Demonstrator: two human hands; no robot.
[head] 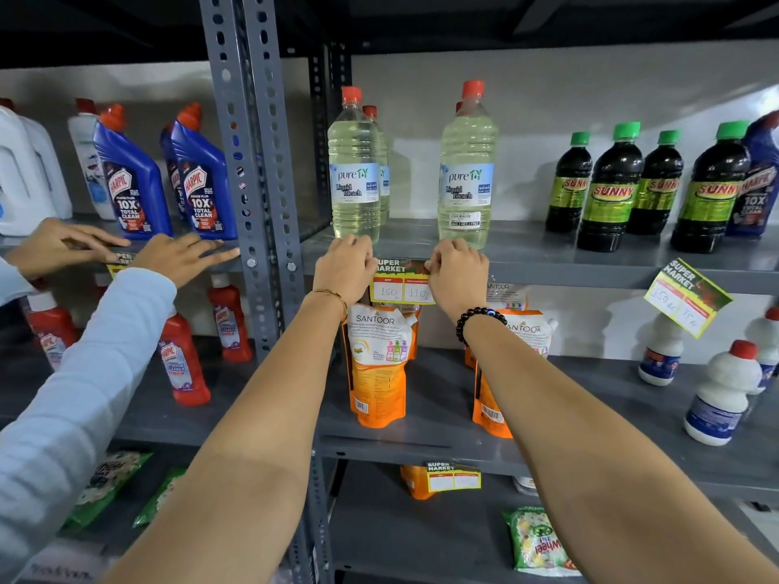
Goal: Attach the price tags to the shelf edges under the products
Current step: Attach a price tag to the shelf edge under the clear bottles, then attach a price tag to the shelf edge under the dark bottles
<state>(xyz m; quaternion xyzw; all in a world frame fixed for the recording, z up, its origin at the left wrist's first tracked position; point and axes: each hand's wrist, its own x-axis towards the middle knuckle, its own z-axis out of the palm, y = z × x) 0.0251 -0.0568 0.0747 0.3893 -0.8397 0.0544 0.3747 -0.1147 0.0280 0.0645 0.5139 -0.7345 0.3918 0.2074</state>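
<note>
A yellow and green "Super Market" price tag [402, 282], marked 160 and 110, lies against the grey shelf edge [569, 269] under two clear liquid bleach bottles [355, 170]. My left hand [343, 267] pinches its upper left corner. Its upper right corner is pinched by my right hand [457, 274]. Both hands press at the shelf lip. Farther right, a second tag [687, 297] hangs tilted from the same edge below the dark Sunny bottles [611, 191]. A third tag [453, 478] sits on the lower shelf edge.
Another person's two hands [126, 252], in a pale blue sleeve, press a tag on the left bay's shelf under blue Harpic bottles [198, 179]. A grey perforated upright [253, 170] divides the bays. Orange Santoor pouches [375, 364], red cleaner bottles and white bottles stand below.
</note>
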